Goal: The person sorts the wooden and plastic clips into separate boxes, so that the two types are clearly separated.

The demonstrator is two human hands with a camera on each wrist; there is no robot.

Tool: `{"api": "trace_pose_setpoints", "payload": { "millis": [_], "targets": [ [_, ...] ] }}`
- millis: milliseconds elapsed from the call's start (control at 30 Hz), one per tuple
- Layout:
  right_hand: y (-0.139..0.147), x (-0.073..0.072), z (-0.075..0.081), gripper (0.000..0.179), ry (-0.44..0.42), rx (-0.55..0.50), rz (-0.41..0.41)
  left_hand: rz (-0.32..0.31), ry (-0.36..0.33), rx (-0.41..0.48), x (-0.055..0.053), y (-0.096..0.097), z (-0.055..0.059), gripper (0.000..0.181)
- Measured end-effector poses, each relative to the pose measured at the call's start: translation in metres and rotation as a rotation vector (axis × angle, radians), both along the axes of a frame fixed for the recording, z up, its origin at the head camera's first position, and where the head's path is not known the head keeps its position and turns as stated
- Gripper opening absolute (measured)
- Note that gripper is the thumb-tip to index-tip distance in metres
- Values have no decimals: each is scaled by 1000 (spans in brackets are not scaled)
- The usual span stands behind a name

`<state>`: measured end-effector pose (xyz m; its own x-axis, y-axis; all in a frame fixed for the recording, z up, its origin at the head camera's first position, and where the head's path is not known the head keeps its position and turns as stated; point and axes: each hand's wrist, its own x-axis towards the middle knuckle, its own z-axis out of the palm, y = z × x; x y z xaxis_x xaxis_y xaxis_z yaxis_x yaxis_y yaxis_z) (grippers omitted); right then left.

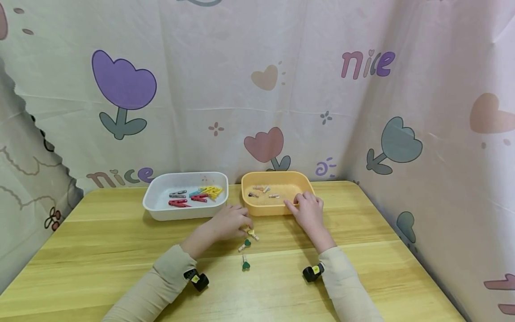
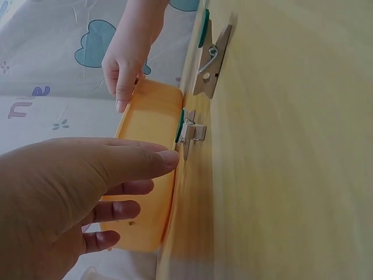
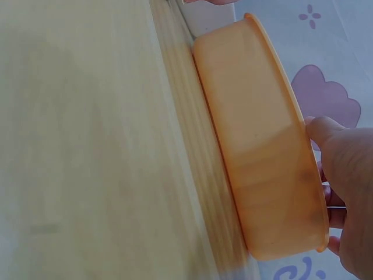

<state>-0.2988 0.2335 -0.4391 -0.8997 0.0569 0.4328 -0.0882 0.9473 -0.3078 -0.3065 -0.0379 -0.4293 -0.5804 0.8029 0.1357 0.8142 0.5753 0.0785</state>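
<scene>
My left hand (image 1: pixel 231 221) reaches over the wood in front of the trays. Its thumb and index finger pinch at a small wooden clothespin with a yellow heart (image 1: pixel 251 232); in the left wrist view the fingertips hide much of the hold. Two more wooden clothespins, each with a green heart, lie nearer me: one clothespin (image 1: pixel 242 246) close to the left hand, another clothespin (image 1: pixel 246 263) below it. My right hand (image 1: pixel 309 212) grips the front right rim of the yellow-orange tray (image 3: pixel 250 140), thumb at the rim. Several small wooden clothespins (image 1: pixel 273 196) lie inside that tray.
A white tray (image 1: pixel 177 214) stands left of the yellow-orange one. It holds red clips (image 1: pixel 178 203), yellow clips (image 1: pixel 213 192), and blue and grey ones. Behind both trays hangs a printed curtain (image 1: pixel 185 134) along the back edge of the wooden table (image 1: pixel 120 250).
</scene>
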Motion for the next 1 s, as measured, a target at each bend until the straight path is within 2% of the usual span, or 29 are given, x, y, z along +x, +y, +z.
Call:
{"api": "trace_pose_setpoints", "payload": {
  "millis": [467, 1000],
  "targets": [
    [0, -1, -1, 39, -7, 12, -4, -11, 33, 1, 0, 2, -7, 18],
    [0, -1, -1, 39, -13, 5, -3, -9, -8, -15, 1, 3, -9, 20]
  ]
}}
